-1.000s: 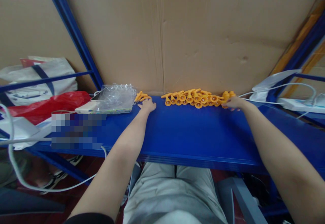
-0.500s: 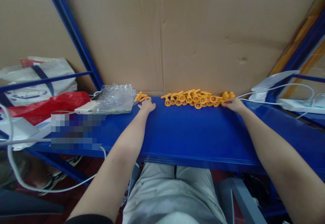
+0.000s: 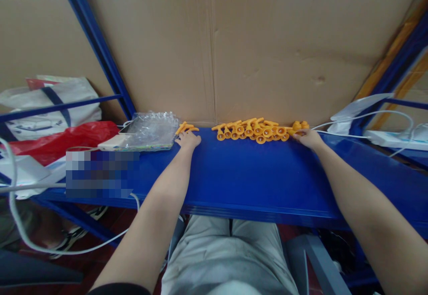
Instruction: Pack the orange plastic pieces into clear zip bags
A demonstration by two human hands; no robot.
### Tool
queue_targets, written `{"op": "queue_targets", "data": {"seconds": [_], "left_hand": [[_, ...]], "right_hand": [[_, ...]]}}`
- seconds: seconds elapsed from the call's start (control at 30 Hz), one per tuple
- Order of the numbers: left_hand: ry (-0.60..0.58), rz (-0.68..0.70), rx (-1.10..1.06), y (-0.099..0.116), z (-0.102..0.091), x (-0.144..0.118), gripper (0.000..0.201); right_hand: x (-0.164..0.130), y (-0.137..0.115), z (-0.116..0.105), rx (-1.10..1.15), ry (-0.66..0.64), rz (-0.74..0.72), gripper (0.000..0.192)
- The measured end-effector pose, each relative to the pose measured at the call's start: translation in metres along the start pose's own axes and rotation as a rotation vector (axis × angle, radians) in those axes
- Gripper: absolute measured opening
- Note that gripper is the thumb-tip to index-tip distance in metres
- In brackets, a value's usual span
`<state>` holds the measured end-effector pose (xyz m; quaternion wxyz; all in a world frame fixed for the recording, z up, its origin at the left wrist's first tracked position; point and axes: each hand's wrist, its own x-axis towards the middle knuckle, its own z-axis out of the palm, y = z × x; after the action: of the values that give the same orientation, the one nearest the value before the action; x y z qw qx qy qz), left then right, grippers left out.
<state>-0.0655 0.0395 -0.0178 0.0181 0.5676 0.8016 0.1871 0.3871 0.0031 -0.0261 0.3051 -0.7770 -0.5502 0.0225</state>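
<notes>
My left hand [image 3: 189,140] rests on the blue shelf with its fingers spread, close to a few slim orange plastic sticks [image 3: 186,128]. Over on the right, the fingers of my right hand [image 3: 308,138] close around an orange plastic piece [image 3: 293,132], largely covered by them. Just behind that hand sit several short orange knobs [image 3: 301,125]. Between my hands lies a row of orange funnel-shaped pieces [image 3: 257,130], heaped against the cardboard, their flared ends facing me and showing a small shiny centre.
A blue metal shelf [image 3: 247,174] spans the front, backed by a cardboard panel [image 3: 267,54]. Clear plastic bags [image 3: 152,130] lie left of my left hand, beside a red bag [image 3: 73,139]. White cables and a power strip [image 3: 397,139] are at the right.
My left hand has shifted slightly left and its fingers have spread towards the orange sticks. My right hand has moved only a little, its fingers now nearer the orange knobs.
</notes>
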Motion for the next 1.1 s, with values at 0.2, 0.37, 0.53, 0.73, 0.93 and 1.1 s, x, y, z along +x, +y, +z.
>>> {"op": "queue_targets", "data": {"seconds": [0.2, 0.37, 0.53, 0.73, 0.93, 1.1], "left_hand": [[0.018, 0.068, 0.018, 0.004, -0.001, -0.003, 0.055], [0.031, 0.170, 0.042, 0.007, -0.004, -0.003, 0.047], [-0.020, 0.241, 0.122, 0.016, -0.012, -0.010, 0.038], [-0.112, 0.476, 0.200, 0.030, -0.019, -0.024, 0.034], [-0.171, 0.653, 0.274, 0.043, -0.019, -0.036, 0.037], [-0.205, 0.738, 0.244, 0.049, -0.017, -0.041, 0.033]], "right_hand": [[-0.003, 0.000, 0.000, -0.037, -0.048, -0.023, 0.035], [-0.004, -0.003, -0.001, -0.091, -0.083, -0.050, 0.040], [0.000, 0.000, -0.001, 0.045, -0.105, -0.080, 0.027], [0.003, 0.008, -0.004, 0.180, 0.018, 0.053, 0.026], [-0.004, 0.002, -0.010, -0.034, 0.185, -0.021, 0.029], [0.002, 0.008, -0.002, -0.170, 0.202, -0.153, 0.045]]}}
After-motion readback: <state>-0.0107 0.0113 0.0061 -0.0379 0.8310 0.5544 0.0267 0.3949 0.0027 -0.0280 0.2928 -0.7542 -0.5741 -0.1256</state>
